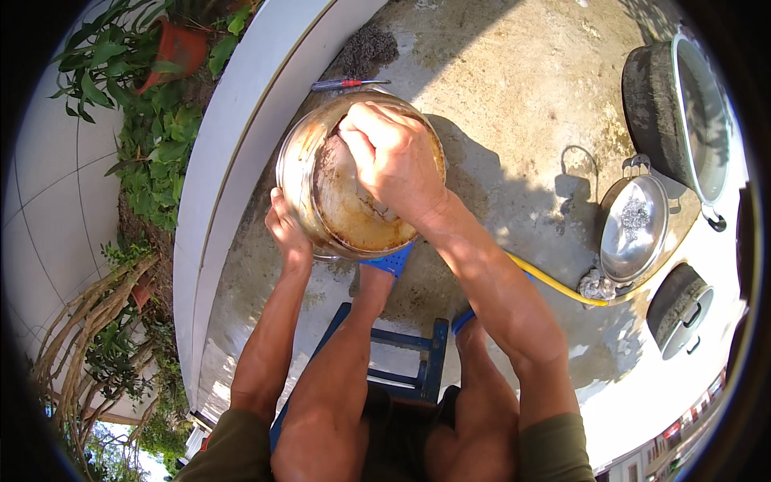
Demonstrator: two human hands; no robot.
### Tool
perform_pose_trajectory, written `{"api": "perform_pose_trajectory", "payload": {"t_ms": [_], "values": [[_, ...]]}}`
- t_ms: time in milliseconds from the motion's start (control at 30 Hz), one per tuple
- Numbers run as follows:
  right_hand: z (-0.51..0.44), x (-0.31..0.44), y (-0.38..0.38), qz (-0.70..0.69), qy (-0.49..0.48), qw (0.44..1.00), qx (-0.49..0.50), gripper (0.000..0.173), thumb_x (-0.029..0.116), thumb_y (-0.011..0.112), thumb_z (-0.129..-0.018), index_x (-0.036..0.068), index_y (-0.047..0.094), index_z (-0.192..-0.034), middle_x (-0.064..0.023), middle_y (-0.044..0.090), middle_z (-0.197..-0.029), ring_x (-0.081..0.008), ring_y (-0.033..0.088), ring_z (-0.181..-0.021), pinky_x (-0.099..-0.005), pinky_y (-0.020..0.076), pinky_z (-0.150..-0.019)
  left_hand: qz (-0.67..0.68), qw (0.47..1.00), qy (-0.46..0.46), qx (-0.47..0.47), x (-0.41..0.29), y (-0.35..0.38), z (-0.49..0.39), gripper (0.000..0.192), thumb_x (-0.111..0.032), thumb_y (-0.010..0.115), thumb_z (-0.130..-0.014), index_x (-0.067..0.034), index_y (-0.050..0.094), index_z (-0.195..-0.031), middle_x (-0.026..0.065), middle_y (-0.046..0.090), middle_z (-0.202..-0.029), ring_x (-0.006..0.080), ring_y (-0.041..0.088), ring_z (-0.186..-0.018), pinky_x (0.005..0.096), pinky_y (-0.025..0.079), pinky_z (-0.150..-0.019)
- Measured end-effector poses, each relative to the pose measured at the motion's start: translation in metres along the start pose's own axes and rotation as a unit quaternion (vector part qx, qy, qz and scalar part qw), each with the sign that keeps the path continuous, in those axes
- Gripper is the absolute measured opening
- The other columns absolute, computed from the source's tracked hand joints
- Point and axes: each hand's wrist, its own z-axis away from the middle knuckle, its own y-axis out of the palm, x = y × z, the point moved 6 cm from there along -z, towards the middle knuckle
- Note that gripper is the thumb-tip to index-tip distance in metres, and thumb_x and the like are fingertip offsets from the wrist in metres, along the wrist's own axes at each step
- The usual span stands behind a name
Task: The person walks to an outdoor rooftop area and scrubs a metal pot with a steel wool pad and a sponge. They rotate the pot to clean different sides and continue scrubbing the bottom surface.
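Observation:
A stained metal pot, its brown, scorched bottom turned up, is held before me. My left hand grips its side at the lower left, thumb up along the wall. On the pot's bottom presses my right hand, fingers curled; a bit of something dark shows at the fingertips, too hidden to name for certain. Just beyond the pot, a screwdriver with a red and clear handle lies on the concrete.
A dark clump lies by the white curb. At right stand a large blackened pot, a shiny pan holding scouring fibre, and a smaller lidded pot. A yellow hose runs across the floor; a blue stool is beneath me.

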Motion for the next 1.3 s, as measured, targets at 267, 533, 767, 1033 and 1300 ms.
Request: {"api": "perform_pose_trajectory", "payload": {"t_ms": [267, 533, 767, 1033, 1300], "values": [[0.009, 0.023, 0.021, -0.048, -0.003, 0.999, -0.013, 0.005, -0.002, 0.066, -0.099, 0.000, 0.063, -0.095, -0.0166, 0.069, -0.088, -0.0392, 0.069, -0.081, -0.0457, 0.0566, -0.077, -0.005, 1.000, 0.012, -0.015, 0.004, -0.006, 0.000, 0.064, -0.052, 0.047, -0.120, 0.005, 0.073, -0.104, 0.0058, 0.071, -0.093, 0.0163, 0.062, -0.085, 0.0367, 0.054, -0.080], [0.018, 0.014, 0.016, -0.017, 0.000, 1.000, 0.008, 0.002, -0.001, 0.067, -0.097, 0.000, 0.068, -0.096, -0.0143, 0.068, -0.087, -0.0340, 0.071, -0.078, -0.0432, 0.0594, -0.073, -0.009, 1.000, 0.001, 0.013, -0.009, 0.006, 0.006, 0.060, -0.049, 0.046, -0.121, 0.000, 0.067, -0.094, 0.0030, 0.066, -0.087, 0.0143, 0.058, -0.081, 0.0359, 0.051, -0.076], [-0.010, -0.004, -0.006, 0.007, 0.036, 0.999, 0.020, 0.004, -0.001, 0.068, -0.097, -0.001, 0.068, -0.101, -0.0173, 0.071, -0.095, -0.0399, 0.072, -0.084, -0.0458, 0.0593, -0.076, -0.024, 0.997, 0.046, 0.065, -0.011, 0.016, 0.003, 0.064, -0.051, 0.044, -0.121, -0.001, 0.064, -0.086, 0.0003, 0.063, -0.079, 0.0123, 0.054, -0.074, 0.0342, 0.049, -0.072], [0.023, 0.021, 0.015, 0.007, -0.007, 0.999, 0.047, 0.004, 0.000, 0.067, -0.097, 0.003, 0.068, -0.100, -0.0146, 0.068, -0.091, -0.0365, 0.072, -0.082, -0.0438, 0.0600, -0.075, -0.066, 0.989, 0.105, 0.080, -0.004, 0.005, -0.006, 0.057, -0.048, 0.045, -0.122, -0.003, 0.064, -0.092, -0.0023, 0.062, -0.080, 0.0100, 0.053, -0.075, 0.0317, 0.047, -0.070], [0.115, 0.033, -0.018, 0.087, 0.032, 0.975, 0.200, 0.018, -0.003, 0.071, -0.089, 0.006, 0.060, -0.100, -0.0100, 0.061, -0.095, -0.0323, 0.072, -0.086, -0.0447, 0.0613, -0.069, 0.106, 0.983, -0.146, 0.018, 0.063, 0.003, -0.003, 0.041, -0.037, 0.056, -0.117, -0.001, 0.073, -0.125, 0.0045, 0.076, -0.113, 0.0170, 0.072, -0.096, 0.0363, 0.060, -0.081]]}}
